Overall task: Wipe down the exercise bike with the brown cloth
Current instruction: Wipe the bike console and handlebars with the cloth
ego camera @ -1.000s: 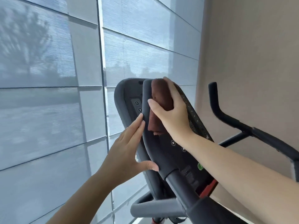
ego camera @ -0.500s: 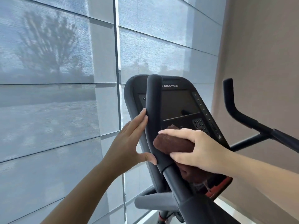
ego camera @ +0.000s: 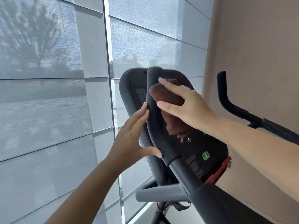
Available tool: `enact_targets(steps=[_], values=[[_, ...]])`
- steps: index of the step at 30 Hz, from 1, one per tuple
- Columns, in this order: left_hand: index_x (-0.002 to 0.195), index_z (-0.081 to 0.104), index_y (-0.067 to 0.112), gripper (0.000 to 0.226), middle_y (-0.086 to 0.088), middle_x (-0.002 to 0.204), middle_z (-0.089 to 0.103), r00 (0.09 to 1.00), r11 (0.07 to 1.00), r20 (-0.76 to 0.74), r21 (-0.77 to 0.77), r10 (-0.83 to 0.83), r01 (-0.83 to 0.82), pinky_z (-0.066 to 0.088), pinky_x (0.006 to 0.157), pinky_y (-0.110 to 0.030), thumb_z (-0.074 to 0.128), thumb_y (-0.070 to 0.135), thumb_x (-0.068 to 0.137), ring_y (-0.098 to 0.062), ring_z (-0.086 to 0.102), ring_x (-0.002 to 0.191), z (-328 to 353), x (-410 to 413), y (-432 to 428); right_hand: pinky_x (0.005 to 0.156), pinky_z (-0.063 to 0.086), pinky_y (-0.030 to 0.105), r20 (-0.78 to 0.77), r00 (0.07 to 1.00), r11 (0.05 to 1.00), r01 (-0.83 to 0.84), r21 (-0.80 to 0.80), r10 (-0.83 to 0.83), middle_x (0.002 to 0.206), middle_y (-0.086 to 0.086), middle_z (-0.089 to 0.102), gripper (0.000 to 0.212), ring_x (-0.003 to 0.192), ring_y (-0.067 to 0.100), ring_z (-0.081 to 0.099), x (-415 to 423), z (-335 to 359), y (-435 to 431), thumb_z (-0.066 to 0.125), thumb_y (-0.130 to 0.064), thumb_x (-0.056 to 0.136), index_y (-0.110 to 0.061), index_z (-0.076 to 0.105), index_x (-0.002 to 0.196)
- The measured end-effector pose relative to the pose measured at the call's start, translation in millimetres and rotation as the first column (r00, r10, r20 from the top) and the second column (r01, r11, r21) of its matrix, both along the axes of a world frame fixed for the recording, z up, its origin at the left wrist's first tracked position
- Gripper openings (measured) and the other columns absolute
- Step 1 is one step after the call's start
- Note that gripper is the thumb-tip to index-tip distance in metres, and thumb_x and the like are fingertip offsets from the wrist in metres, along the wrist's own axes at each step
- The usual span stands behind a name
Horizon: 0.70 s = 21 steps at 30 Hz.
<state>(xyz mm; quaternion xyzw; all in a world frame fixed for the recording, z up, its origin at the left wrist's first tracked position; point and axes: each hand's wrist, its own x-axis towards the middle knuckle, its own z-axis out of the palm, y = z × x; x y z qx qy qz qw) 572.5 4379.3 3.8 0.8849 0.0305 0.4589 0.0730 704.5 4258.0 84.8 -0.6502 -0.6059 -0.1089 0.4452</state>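
The right hand (ego camera: 186, 104) presses the brown cloth (ego camera: 168, 101) against the exercise bike's console (ego camera: 199, 152), fingers closed over the bunched fabric, whose loose end hangs down the panel; the left hand (ego camera: 134, 136) rests open on the left side of the near handlebar grip (ego camera: 155, 120), fingers straight along it, thumb touching its lower end; the other handlebar (ego camera: 226, 101) rises to the right, well apart; grey window blinds (ego camera: 48, 94) fill the far left.
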Motion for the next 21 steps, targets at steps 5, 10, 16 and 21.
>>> enact_targets(steps=[5, 10, 16, 21], values=[[0.132, 0.039, -0.007, 0.105, -0.018, 0.144, 0.032, 0.998, 0.998, 0.017, -0.014, -0.06, 0.06, 0.038, 0.102, -0.046, 0.071, 0.054, 0.052, -0.027, 0.033, 0.133, -2, 2, 4, 0.081, 0.038, 0.0, -0.158, 0.983, 0.912, -0.147, -0.383, 0.092, 0.106, -0.025, 0.064, 0.053, 0.1, -0.011, 0.056, -13, -34, -56, 0.071, -0.025, 0.078, -0.057, 0.05, 0.114], [0.132, 0.039, -0.005, 0.107, -0.018, 0.144, 0.033, 0.985, 0.987, 0.068, -0.019, -0.156, 0.157, 0.038, 0.102, -0.049, 0.071, 0.059, 0.053, -0.028, 0.034, 0.132, -3, 5, 11, 0.079, 0.038, 0.002, -0.029, 0.999, 0.895, 0.028, -0.446, -0.046, 0.1, -0.031, 0.061, 0.056, 0.093, -0.011, 0.056, -31, -26, -76, 0.074, -0.029, 0.074, -0.062, 0.05, 0.112], [0.135, 0.039, 0.008, 0.096, -0.001, 0.146, 0.032, 0.935, 0.928, 0.129, -0.133, -0.331, 0.347, 0.03, 0.108, -0.025, 0.07, 0.057, 0.059, -0.012, 0.032, 0.134, -2, 6, 23, 0.08, 0.031, -0.003, 0.044, 0.93, 0.919, 0.351, 0.181, -0.364, 0.107, -0.024, 0.055, 0.044, 0.094, -0.015, 0.048, -37, 7, 0, 0.07, -0.028, 0.077, -0.035, 0.049, 0.115], [0.136, 0.039, 0.01, 0.086, 0.003, 0.145, 0.032, 0.895, 0.88, 0.141, -0.171, -0.424, 0.443, 0.021, 0.104, -0.006, 0.077, 0.04, 0.065, -0.005, 0.03, 0.132, -5, 8, 35, 0.09, 0.032, 0.006, -0.005, 0.926, 0.92, 0.375, 0.113, -0.377, 0.122, -0.015, 0.055, 0.048, 0.107, -0.006, 0.049, -52, -20, 9, 0.067, -0.023, 0.08, -0.037, 0.049, 0.122]])
